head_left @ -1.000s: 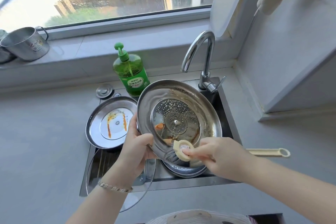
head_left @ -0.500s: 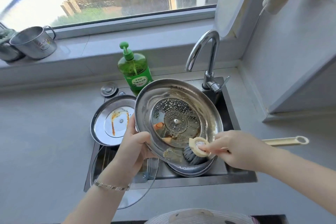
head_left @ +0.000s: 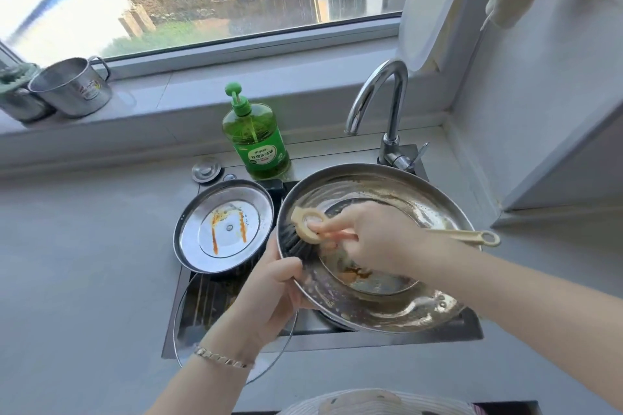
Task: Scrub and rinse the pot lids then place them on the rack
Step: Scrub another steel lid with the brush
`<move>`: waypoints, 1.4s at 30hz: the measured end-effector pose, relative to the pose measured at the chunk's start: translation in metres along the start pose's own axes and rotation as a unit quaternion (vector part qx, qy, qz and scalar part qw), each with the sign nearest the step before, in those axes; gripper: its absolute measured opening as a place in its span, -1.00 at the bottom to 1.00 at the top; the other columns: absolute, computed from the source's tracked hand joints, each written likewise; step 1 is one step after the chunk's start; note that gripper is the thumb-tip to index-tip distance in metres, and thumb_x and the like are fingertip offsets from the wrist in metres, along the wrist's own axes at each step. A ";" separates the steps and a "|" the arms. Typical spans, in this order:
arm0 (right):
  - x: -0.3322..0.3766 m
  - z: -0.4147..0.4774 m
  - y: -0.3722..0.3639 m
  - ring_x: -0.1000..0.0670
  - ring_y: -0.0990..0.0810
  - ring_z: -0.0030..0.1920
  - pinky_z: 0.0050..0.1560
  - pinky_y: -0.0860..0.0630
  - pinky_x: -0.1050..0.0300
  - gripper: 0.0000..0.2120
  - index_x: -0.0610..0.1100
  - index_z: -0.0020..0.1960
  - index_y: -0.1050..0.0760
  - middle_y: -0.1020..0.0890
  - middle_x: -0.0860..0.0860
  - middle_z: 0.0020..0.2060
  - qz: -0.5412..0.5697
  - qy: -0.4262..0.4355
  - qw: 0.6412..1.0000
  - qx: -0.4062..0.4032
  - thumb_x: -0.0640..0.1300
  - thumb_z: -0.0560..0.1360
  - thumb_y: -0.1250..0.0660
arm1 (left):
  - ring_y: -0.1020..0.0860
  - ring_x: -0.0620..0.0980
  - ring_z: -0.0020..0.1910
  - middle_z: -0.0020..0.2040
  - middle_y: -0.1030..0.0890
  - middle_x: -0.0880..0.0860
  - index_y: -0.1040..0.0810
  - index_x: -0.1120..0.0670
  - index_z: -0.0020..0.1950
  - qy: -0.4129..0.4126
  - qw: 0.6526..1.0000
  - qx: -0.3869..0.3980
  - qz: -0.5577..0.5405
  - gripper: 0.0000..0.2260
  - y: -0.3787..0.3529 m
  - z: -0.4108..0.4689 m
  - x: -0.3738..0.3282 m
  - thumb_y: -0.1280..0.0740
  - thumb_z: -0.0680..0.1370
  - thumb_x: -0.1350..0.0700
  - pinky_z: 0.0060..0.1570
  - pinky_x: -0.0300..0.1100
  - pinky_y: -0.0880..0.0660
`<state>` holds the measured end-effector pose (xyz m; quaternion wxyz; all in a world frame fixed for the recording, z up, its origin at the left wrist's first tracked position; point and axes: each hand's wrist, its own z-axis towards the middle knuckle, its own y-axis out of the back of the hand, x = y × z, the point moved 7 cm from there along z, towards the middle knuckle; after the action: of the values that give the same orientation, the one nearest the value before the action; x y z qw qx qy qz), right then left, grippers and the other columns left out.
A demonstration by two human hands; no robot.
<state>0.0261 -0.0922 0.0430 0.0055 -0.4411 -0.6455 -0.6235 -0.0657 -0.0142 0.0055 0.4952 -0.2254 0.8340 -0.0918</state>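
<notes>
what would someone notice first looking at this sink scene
The big steel lid is held tilted over the sink in the middle: the left hand grips its near-left rim while the right hand presses a brush against its soapy inside. Just left of it lies a smaller lid streaked with orange, and behind both stands a green soap bottle beside the tap.

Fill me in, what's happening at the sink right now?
A person is scrubbing a big steel lid over the sink. The left hand grips its left rim and holds it tilted. The right hand holds the brush, bristles pressed on the lid's inner left side. Orange residue shows near its centre. A second lid, stained orange, lies to the left, with a glass lid in front of it.
</notes>
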 end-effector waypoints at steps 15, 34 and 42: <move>0.003 -0.042 -0.026 0.17 -0.35 -0.34 -0.31 -0.27 0.30 -0.64 0.28 0.25 -0.45 -0.36 0.20 -0.35 0.059 0.029 0.997 0.040 -0.10 0.55 -0.21 | -0.61 0.18 -0.08 0.09 -0.58 0.25 -0.33 -0.01 0.38 0.016 0.998 0.022 0.061 -0.25 0.009 -0.001 0.010 -0.14 0.20 0.39 -0.29 -0.02 -0.58; -0.110 -0.008 -0.014 0.00 -0.46 -0.15 -0.25 -0.40 0.13 -0.65 0.26 0.28 -0.42 -0.60 0.06 0.02 -0.010 -0.207 0.971 -0.117 -0.08 0.60 -0.12 | -0.60 0.00 -0.35 0.03 -0.57 0.15 -0.29 -0.20 0.35 -0.016 0.994 -0.012 0.112 -0.22 0.009 -0.010 0.001 -0.20 0.21 0.36 -0.55 -0.24 -0.43; -0.034 0.003 -0.031 -0.06 -0.46 -0.20 -0.28 -0.37 0.07 -0.61 0.22 0.30 -0.42 -0.53 0.00 -0.22 0.080 -0.056 0.983 -0.154 -0.16 0.57 -0.17 | -0.63 0.21 -0.12 0.07 -0.61 0.14 -0.23 -0.22 0.38 0.001 0.990 -0.004 0.139 -0.21 0.000 0.000 0.012 -0.19 0.23 0.35 -0.35 0.01 -0.58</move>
<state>0.0306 -0.1037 -0.0009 -0.0486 -0.5210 -0.5032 -0.6877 -0.0703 -0.0194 -0.0043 0.5014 -0.1090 0.8581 -0.0188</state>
